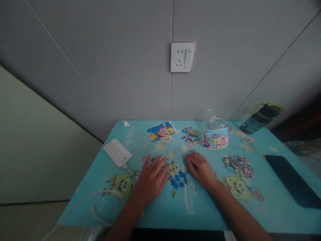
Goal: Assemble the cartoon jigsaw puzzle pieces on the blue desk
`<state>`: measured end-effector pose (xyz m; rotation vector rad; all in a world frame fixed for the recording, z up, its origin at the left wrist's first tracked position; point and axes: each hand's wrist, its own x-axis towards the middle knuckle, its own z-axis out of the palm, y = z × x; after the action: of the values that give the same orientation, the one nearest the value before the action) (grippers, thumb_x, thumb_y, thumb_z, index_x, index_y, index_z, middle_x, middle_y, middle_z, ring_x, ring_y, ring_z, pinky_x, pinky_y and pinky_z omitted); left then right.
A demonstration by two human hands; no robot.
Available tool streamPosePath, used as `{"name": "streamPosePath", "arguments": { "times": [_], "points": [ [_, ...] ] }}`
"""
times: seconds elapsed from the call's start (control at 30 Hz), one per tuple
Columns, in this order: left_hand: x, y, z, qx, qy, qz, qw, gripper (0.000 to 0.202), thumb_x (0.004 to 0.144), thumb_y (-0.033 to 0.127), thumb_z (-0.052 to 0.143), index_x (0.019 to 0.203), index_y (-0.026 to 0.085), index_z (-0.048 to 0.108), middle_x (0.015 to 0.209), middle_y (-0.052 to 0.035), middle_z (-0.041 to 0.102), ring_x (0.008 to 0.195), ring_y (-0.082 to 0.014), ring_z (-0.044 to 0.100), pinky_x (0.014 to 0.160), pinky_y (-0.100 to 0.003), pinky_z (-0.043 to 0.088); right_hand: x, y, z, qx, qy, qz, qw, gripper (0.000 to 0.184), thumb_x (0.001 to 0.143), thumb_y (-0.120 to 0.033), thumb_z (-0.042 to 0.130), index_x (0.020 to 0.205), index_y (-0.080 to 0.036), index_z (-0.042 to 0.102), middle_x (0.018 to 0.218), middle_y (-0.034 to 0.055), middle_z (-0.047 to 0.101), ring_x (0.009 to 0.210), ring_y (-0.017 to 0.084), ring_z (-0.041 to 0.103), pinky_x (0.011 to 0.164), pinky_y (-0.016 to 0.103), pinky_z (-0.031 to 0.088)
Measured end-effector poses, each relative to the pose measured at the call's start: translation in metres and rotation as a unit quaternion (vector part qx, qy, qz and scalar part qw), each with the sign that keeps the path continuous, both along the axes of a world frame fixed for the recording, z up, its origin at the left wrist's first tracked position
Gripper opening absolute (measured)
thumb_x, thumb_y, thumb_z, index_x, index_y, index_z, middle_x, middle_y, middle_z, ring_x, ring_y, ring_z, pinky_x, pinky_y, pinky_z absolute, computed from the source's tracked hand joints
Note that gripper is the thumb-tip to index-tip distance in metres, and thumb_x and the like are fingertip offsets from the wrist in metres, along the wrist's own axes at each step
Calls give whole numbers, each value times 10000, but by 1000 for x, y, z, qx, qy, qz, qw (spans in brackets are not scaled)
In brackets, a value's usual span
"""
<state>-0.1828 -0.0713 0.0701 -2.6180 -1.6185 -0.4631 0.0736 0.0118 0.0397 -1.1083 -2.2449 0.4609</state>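
My left hand (pixel 152 176) lies flat on the turquoise table (pixel 160 214) with its fingers spread, and its fingertips touch a cluster of blue and yellow puzzle pieces (pixel 178 176). On the other side of that cluster rests my right hand (pixel 200 169), palm down, fingers loosely curled against the pieces. Neither hand holds anything that I can see. More loose pieces lie in a pile (pixel 191 135) behind the hands and in a larger heap (pixel 238 165) to the right.
A white power bank (pixel 117 152) with a white cable (pixel 100 197) sits at the left. A cartoon picture card (pixel 160 131), a clear printed tub (pixel 215 136), a tipped dark bottle (pixel 260 117) and a black phone (pixel 292 180) also lie here. The wall holds a socket (pixel 182 57).
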Motion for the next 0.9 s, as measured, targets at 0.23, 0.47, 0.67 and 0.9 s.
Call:
{"name": "streamPosePath", "arguments": {
  "times": [0.23, 0.47, 0.67, 0.9],
  "points": [
    [-21, -38, -15, 65, -1, 44, 997, 337, 959, 139, 463, 1234, 207, 645, 1326, -74, 620, 1299, -258, 514, 1184, -522, 321, -53, -4, 16, 34, -52, 133, 989, 374, 1006, -305, 484, 1359, -260, 596, 1352, 48, 637, 1282, 239, 529, 1104, 455, 399],
    [-51, -78, 2, 79, 1, 82, 993, 376, 929, 66, 505, 1284, 155, 597, 1263, -134, 624, 1188, -277, 569, 1024, -472, 483, -46, -6, 7, 44, -103, 143, 983, 347, 1006, -283, 510, 1339, -276, 606, 1364, 18, 633, 1327, 259, 512, 1147, 527, 339],
    [-76, -81, 8, 16, 35, 145, 989, 384, 934, 100, 524, 1301, 190, 590, 1288, -122, 619, 1167, -301, 579, 997, -503, 491, -32, -3, 1, 50, -88, 136, 986, 300, 991, -255, 531, 1262, -256, 661, 1353, 34, 639, 1280, 269, 544, 1098, 516, 398],
    [-50, -55, 9, 1, 46, 127, 991, 370, 918, 84, 546, 1278, 148, 604, 1294, -131, 610, 1173, -292, 567, 1013, -470, 481, -23, 0, -3, 32, -72, 120, 990, 285, 964, -200, 557, 1214, -259, 682, 1238, 45, 698, 1115, 252, 619, 968, 466, 487]
  ]
}}
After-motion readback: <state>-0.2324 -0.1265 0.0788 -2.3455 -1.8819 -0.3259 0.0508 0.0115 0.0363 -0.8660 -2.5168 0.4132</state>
